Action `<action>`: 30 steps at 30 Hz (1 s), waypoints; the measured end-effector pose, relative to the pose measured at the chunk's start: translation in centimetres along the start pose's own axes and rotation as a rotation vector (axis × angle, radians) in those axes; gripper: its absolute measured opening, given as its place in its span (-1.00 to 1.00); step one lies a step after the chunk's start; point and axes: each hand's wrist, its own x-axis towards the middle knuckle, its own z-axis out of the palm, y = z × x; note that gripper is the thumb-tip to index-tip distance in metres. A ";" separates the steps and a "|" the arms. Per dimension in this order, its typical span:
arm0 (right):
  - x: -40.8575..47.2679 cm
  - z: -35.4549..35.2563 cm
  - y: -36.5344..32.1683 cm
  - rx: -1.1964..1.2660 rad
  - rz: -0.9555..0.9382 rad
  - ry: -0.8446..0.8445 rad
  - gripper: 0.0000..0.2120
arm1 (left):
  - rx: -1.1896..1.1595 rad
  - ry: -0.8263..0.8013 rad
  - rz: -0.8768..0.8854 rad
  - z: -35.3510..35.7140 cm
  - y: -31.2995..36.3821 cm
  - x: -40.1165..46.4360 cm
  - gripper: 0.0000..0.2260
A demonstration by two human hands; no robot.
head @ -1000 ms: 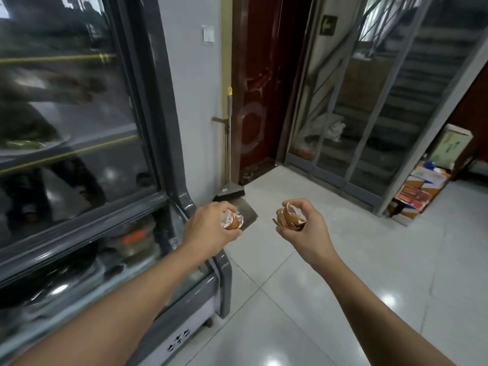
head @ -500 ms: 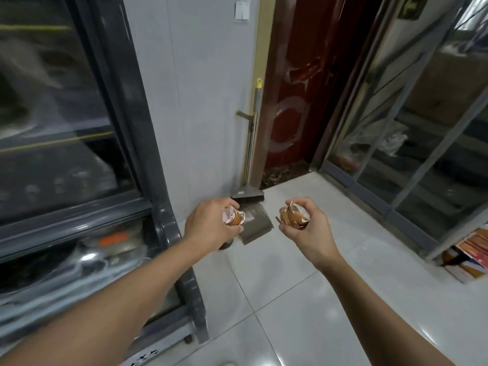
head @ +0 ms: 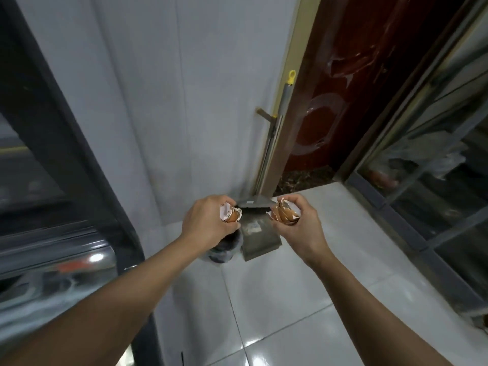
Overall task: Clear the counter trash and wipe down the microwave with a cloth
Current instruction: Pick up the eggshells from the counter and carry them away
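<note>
My left hand (head: pixel 208 223) grips a small wad of brown eggshells and white paper scraps (head: pixel 230 214). My right hand (head: pixel 298 223) holds a larger bunch of brown eggshell pieces (head: pixel 284 213). Both hands hang side by side over the floor in front of a white wall. Just below my left hand sits a small dark trash bin lined with a bag (head: pixel 224 250), mostly hidden by the hand. No microwave or cloth is in view.
A metal dustpan (head: pixel 260 237) with a long upright handle (head: pixel 273 136) leans at the wall corner beside a dark red door (head: pixel 356 88). A dark-framed glass display cabinet (head: pixel 52 180) fills the left. Glass partitions (head: pixel 435 167) run along the right. The floor is glossy white tile (head: pixel 303 299).
The view has moved forward and tilted down toward the wall corner. Both hands keep their trash and now hang over the dustpan and bin, which has come into sight.
</note>
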 end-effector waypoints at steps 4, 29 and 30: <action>6.0 0.9 2.0 0.005 0.032 -0.086 -0.58 | 0.014 0.028 -0.077 1.5 -1.3 4.4 -0.65; 34.7 15.4 27.5 -0.081 0.102 -0.642 -0.53 | 0.006 0.087 -0.635 23.4 -18.2 25.6 -0.61; 35.0 16.4 29.2 -0.069 0.115 -0.630 -0.52 | -0.002 0.083 -0.643 24.8 -19.7 26.0 -0.60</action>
